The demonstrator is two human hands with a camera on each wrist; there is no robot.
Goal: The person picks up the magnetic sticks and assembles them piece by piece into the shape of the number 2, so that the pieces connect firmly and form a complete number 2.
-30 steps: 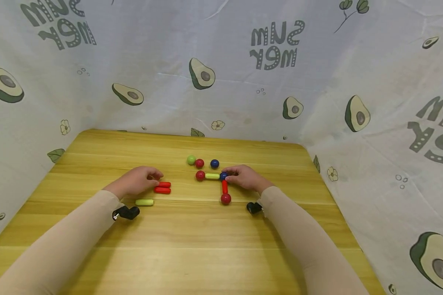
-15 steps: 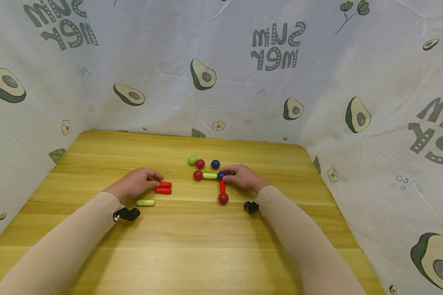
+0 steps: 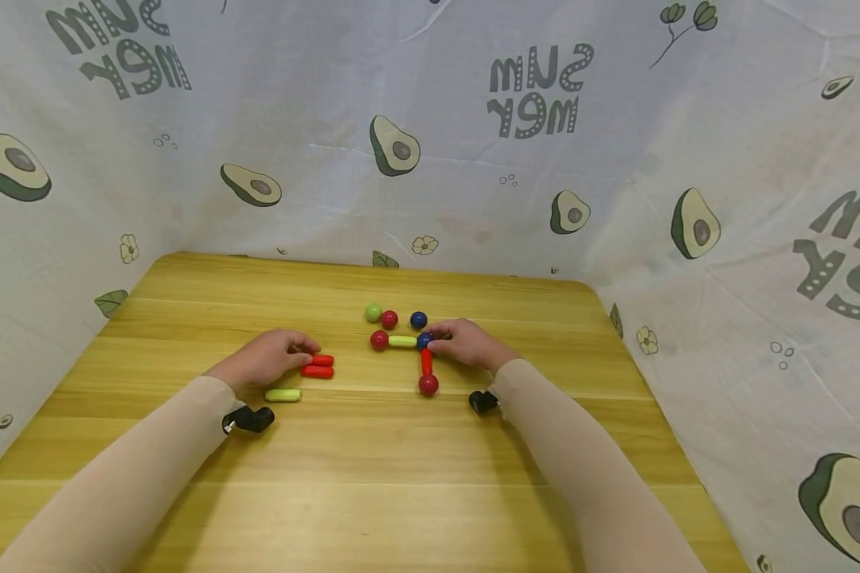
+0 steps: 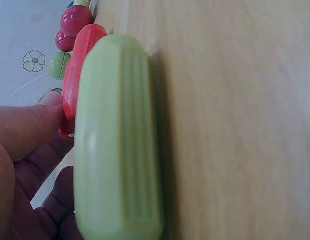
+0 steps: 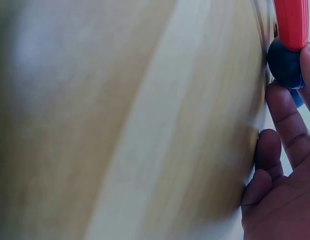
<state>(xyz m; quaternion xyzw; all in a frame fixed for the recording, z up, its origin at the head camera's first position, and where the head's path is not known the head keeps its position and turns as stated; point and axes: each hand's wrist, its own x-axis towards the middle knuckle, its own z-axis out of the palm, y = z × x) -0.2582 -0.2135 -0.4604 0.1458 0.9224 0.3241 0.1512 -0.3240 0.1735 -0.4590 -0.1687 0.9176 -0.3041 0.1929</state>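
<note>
My right hand (image 3: 467, 344) pinches a blue ball (image 3: 424, 341) between thumb and finger. That ball is the corner of an L-shaped piece: a yellow-green rod (image 3: 403, 341) runs left to a red ball (image 3: 379, 340), and a red rod (image 3: 427, 362) runs toward me to another red ball (image 3: 428, 384). My left hand (image 3: 267, 358) holds the left end of the farther of two parallel red rods (image 3: 322, 360) by thumb and fingers. The nearer red rod (image 3: 318, 372) lies alongside. Large in the left wrist view is a loose yellow-green rod (image 4: 117, 145), nearest the wrist.
Behind the L-shaped piece lie a green ball (image 3: 373, 312), a red ball (image 3: 390, 320) beside it, and a separate blue ball (image 3: 419, 320). The wooden table (image 3: 358, 477) is bordered by a printed cloth (image 3: 466, 199) at the back and sides. A black wrist mount (image 3: 251, 419) sits under the left sleeve.
My right hand has slid the L-shaped piece slightly left across the table. My left hand has stayed at the red rods, and the loose balls keep their places.
</note>
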